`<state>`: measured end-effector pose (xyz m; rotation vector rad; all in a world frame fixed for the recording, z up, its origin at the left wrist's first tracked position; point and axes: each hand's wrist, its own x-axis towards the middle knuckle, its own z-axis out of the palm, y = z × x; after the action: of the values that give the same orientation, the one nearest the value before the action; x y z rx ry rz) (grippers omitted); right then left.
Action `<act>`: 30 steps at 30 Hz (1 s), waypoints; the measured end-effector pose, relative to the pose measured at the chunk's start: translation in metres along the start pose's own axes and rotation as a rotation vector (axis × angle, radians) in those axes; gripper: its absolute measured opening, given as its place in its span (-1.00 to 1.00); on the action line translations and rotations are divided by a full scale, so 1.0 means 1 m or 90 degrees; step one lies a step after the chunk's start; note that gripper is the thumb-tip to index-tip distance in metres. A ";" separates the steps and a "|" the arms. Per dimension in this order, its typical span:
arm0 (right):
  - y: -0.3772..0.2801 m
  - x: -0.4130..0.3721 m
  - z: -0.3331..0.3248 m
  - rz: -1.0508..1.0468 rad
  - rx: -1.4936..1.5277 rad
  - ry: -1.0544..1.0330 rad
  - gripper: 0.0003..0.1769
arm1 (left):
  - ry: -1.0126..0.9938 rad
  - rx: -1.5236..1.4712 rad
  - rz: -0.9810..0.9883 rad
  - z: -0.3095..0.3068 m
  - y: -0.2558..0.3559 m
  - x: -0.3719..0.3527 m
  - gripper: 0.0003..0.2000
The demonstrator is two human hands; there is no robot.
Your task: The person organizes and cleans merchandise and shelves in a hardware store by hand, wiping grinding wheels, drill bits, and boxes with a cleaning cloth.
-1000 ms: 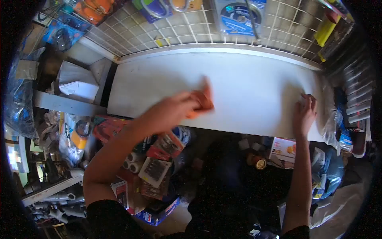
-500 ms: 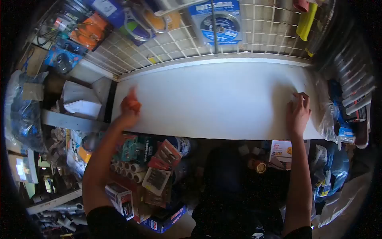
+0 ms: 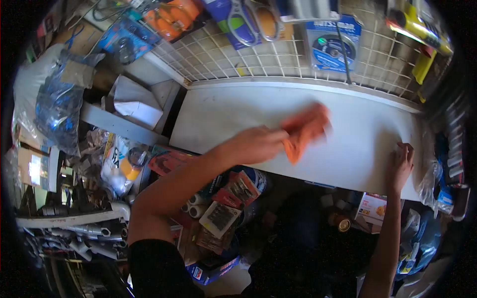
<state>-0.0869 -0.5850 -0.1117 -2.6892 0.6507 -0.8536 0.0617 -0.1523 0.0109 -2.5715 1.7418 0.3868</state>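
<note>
My left hand is closed on a bunched orange cloth, blurred by motion. The cloth hangs over the middle of a long white shelf board; whether it touches the surface is hard to tell. Near the board's right end, my right hand rests with its fingers bent and the thumb apart from them. Nothing can be made out in that hand.
A wire grid behind the board carries a packaged cutting disc, scissors and a yellow tool. To the left sit a white box and plastic bags. Packaged goods and pipe fittings lie below.
My left hand has swept the orange cloth from the board's left end to its middle. My right hand stays at the right end. The view has turned left and tilted.
</note>
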 end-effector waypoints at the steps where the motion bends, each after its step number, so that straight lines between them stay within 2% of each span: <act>1: 0.003 0.001 0.001 -0.007 -0.001 0.004 -0.63 | 0.042 -0.047 0.018 0.006 -0.004 0.003 -0.77; 3: 0.009 0.001 0.003 0.002 0.011 -0.006 -0.63 | 0.123 -0.140 0.058 0.025 -0.026 0.003 -0.79; 5: 0.007 0.001 0.004 0.015 0.019 -0.014 -0.63 | 0.099 -0.536 -0.210 0.032 -0.076 -0.017 -0.74; 6: 0.007 0.001 0.005 0.013 0.024 -0.013 -0.63 | 0.216 -0.516 -0.262 0.051 -0.122 -0.048 -0.69; 7: 0.007 0.001 0.005 0.012 0.027 -0.012 -0.63 | 0.271 -0.225 -0.294 0.078 -0.184 -0.095 -0.67; 9: 0.009 0.001 0.005 0.011 0.027 -0.010 -0.63 | 0.289 -0.058 -0.495 0.085 -0.232 -0.186 -0.64; 11: 0.008 0.001 0.005 0.012 0.014 -0.007 -0.62 | 0.282 0.048 -0.568 0.098 -0.267 -0.275 -0.60; 13: 0.007 0.002 0.004 0.025 0.006 -0.011 -0.61 | -0.124 0.217 -0.788 0.060 -0.255 -0.288 -0.71; 16: 0.001 0.002 0.001 0.030 0.001 -0.013 -0.61 | 0.222 0.032 -0.776 0.013 -0.191 -0.221 -0.79; 17: -0.001 0.002 0.000 0.028 -0.001 -0.013 -0.61 | 0.257 -0.029 -0.728 0.006 -0.178 -0.200 -0.83; 19: 0.001 0.002 0.002 0.024 0.001 -0.010 -0.61 | 0.486 0.005 -0.386 -0.001 -0.132 -0.143 -0.82; 20: 0.003 0.001 0.003 0.022 0.001 -0.007 -0.61 | 0.541 -0.236 -0.361 -0.014 -0.079 -0.100 -0.79; 21: 0.002 0.001 0.003 0.026 0.003 -0.006 -0.61 | 0.466 -0.124 -0.288 -0.021 -0.054 -0.076 -0.77; 23: 0.002 0.001 0.003 0.031 0.006 -0.003 -0.62 | 0.352 -0.123 -0.114 -0.006 -0.019 -0.035 -0.74; 24: 0.001 0.002 0.001 0.030 -0.001 -0.003 -0.63 | 0.245 -0.150 -0.094 -0.009 0.005 -0.016 -0.78; 25: -0.002 0.002 -0.001 0.029 -0.009 -0.004 -0.63 | 0.277 -0.156 -0.009 -0.001 0.019 0.003 -0.81; 26: -0.003 0.002 -0.002 0.027 -0.017 -0.004 -0.64 | 0.208 -0.062 0.015 0.010 0.020 0.016 -0.81; 28: -0.003 0.002 -0.003 0.017 -0.006 -0.003 -0.65 | 0.217 -0.061 0.028 0.022 0.018 0.035 -0.84; 30: -0.002 0.001 -0.003 0.006 0.012 -0.001 -0.65 | 0.228 -0.040 -0.009 0.027 -0.006 0.036 -0.82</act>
<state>-0.0870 -0.5843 -0.1081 -2.6679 0.6517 -0.8514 0.0747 -0.1790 -0.0233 -2.8380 1.8323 -0.0253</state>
